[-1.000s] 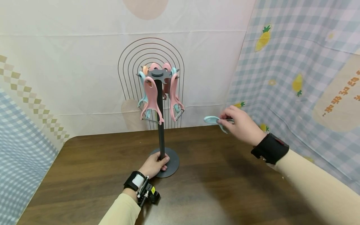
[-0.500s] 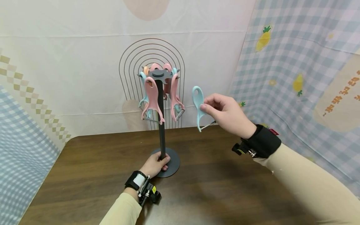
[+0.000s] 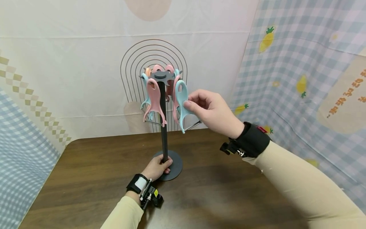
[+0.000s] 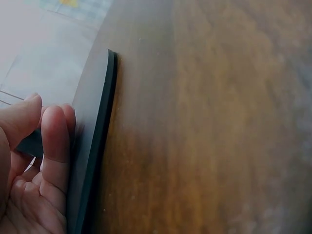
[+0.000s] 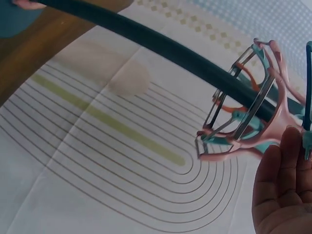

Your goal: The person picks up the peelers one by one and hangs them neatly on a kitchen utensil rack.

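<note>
In the head view my right hand [image 3: 213,111] pinches the handle of a light blue Y-shaped vegetable peeler [image 3: 183,103] between thumb and fingers. The peeler is upright, handle loop up and blade down, just in front of a pink peeler [image 3: 175,106] that it partly hides. Whether its loop touches a hook cannot be told. My left hand [image 3: 155,168] grips the black post [image 3: 164,140] of a stand low down, close above its round base [image 3: 176,168]. Another pink peeler [image 3: 154,98] hangs at the front of the stand's hooked top [image 3: 160,75].
More peelers, including a blue peeler [image 3: 145,100] and an orange peeler [image 3: 147,71], hang round the stand. A brown wooden table [image 3: 94,178] bears the stand. Behind is a white cloth [image 3: 85,70] with printed arches; a checked cloth [image 3: 288,57] hangs at right.
My right hand has brought the blue peeler leftward to the stand and turned it from lying nearly flat to upright. The left hand and the stand have kept their place.
</note>
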### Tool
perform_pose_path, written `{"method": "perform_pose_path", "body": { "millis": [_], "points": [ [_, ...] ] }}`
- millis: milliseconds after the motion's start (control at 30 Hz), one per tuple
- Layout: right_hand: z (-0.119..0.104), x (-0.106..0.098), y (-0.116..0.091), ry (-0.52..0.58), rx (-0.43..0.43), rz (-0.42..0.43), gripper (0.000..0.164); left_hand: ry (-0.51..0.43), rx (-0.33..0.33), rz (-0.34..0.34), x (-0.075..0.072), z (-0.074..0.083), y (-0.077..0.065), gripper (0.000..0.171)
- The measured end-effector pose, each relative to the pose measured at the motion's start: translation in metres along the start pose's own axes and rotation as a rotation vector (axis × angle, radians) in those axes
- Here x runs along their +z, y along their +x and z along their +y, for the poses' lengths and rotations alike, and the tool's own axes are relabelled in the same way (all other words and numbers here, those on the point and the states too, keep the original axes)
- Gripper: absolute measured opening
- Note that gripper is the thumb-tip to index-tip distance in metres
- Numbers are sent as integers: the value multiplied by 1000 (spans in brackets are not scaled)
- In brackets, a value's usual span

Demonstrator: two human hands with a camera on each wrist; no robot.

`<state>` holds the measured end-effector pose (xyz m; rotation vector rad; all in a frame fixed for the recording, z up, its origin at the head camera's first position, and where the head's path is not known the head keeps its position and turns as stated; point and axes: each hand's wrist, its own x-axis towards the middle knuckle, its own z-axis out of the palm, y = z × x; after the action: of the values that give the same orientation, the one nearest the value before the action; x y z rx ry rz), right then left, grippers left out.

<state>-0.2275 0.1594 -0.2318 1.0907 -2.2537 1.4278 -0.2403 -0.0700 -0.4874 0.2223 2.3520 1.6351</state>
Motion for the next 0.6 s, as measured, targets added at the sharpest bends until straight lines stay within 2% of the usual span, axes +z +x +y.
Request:
{"method": "perform_pose_path", "body": {
  "millis": [300,600],
  "points": [
    [-7,8,7,7,-46,-49,7,1,-8,-6,0,0,0,18],
    [-11,12,11,3,-51,-48,8,-2,-9,-7,0,0,-2,18]
  ]
}}
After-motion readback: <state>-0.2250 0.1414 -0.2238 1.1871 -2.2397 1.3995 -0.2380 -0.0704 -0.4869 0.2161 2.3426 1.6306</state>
